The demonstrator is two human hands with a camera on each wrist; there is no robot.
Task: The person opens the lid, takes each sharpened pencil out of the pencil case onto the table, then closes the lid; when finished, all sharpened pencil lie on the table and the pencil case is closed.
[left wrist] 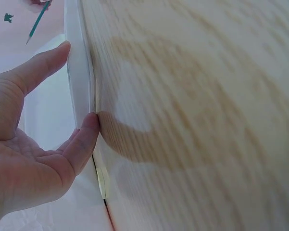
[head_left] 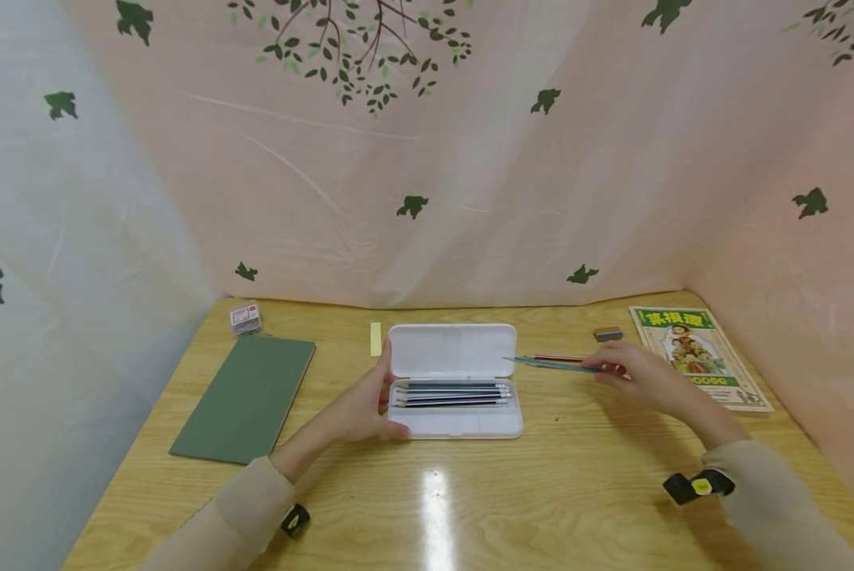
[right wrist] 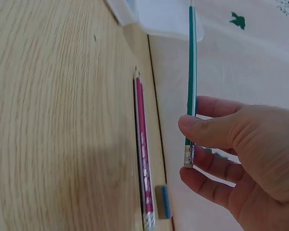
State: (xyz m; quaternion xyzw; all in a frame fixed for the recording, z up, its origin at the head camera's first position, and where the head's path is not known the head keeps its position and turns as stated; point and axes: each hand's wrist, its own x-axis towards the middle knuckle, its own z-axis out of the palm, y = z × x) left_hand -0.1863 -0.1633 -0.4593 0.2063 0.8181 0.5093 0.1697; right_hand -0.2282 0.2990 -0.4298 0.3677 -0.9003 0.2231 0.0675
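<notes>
A white pencil case (head_left: 434, 424) lies with its lid raised at the middle of the table. Several dark pencils (head_left: 455, 395) lie side by side in its rear compartment. My left hand (head_left: 358, 408) grips the case's left end, thumb at the front corner and fingers toward the hinge. To the right of the case, my right hand (head_left: 633, 373) pinches a green pencil (right wrist: 191, 72) near its eraser end, raised off the table, its point toward the case. Below it, a pink-red pencil (right wrist: 144, 144) lies on the table, with a dark edge along it that I cannot make out.
A blue-sided eraser (head_left: 608, 334) sits behind my right hand, beside an illustrated booklet (head_left: 737, 373). Left of the case are a green notebook (head_left: 244, 400) and a small box (head_left: 245, 319). A yellow strip (head_left: 375, 339) lies near the lid. Printed cloth (head_left: 369, 238) walls the table's back.
</notes>
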